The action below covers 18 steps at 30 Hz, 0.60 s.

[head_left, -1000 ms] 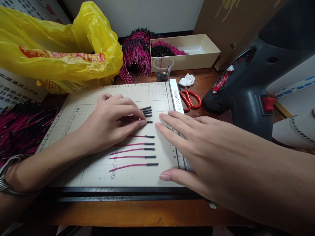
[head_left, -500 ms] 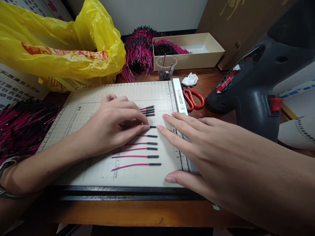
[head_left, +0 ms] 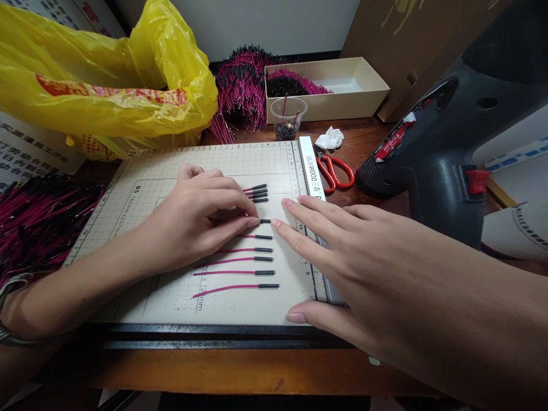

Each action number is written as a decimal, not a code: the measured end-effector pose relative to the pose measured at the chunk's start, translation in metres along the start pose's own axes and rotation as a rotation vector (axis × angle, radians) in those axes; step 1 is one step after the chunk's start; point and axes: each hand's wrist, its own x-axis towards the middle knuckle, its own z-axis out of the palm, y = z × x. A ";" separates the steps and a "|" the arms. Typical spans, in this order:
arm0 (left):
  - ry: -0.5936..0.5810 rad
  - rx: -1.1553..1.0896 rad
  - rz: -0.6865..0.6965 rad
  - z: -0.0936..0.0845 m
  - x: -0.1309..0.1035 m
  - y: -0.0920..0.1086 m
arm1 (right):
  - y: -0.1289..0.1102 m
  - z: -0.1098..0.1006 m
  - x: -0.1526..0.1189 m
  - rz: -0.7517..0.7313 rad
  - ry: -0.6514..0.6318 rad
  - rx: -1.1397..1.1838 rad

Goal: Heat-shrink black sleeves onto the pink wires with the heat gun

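My left hand (head_left: 201, 214) pinches a wire between thumb and forefinger. Only the wire's black sleeve (head_left: 265, 221) shows past the fingertips; the rest lies hidden under the hand. My right hand (head_left: 355, 257) is open, its fingers spread over the right edge of the printed cutting board (head_left: 240, 305). Its forefinger tip meets or nearly meets the sleeve's end. Below, several magenta wires with black sleeved ends, such as the nearest wire (head_left: 226, 290), lie in a spaced column. Just above the pinch sits a tighter group of sleeved wires (head_left: 259, 193), partly covered by my left hand.
Behind the board stand a clear plastic cup (head_left: 288, 117), an open cardboard box (head_left: 329, 105) and a heap of wires (head_left: 244, 85). Red-handled cutters (head_left: 342, 173) and crumpled tissue (head_left: 330, 138) lie right. A heat gun (head_left: 440, 148) looms beyond. At left are a yellow bag (head_left: 107, 108) and more wires (head_left: 38, 228).
The whole view has shifted very slightly. Both hands keep their places, and the wire stays pinched in my left hand.
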 end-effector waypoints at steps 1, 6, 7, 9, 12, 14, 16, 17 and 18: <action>-0.002 -0.002 -0.004 0.000 0.000 0.000 | 0.000 0.000 0.001 0.001 -0.002 0.002; -0.011 0.000 -0.008 0.000 0.000 0.001 | 0.002 0.001 0.002 0.007 0.007 -0.001; -0.013 0.002 -0.006 0.000 0.000 0.001 | 0.002 0.001 0.002 0.007 0.007 -0.005; -0.012 0.002 -0.004 -0.001 0.000 0.001 | 0.002 0.001 0.002 -0.006 0.000 -0.002; -0.009 -0.002 -0.002 -0.002 0.000 0.001 | 0.002 0.000 0.001 0.015 -0.002 0.001; -0.014 -0.003 -0.001 -0.002 0.000 0.001 | 0.002 -0.001 0.001 0.021 0.003 0.006; -0.022 -0.003 -0.001 -0.002 0.001 0.002 | 0.002 -0.002 0.002 0.007 0.004 0.013; -0.025 -0.004 0.000 -0.002 0.001 0.002 | 0.003 -0.002 0.002 -0.001 0.006 0.015; -0.026 -0.003 0.002 -0.002 0.001 0.003 | 0.003 -0.002 0.002 0.002 0.009 0.014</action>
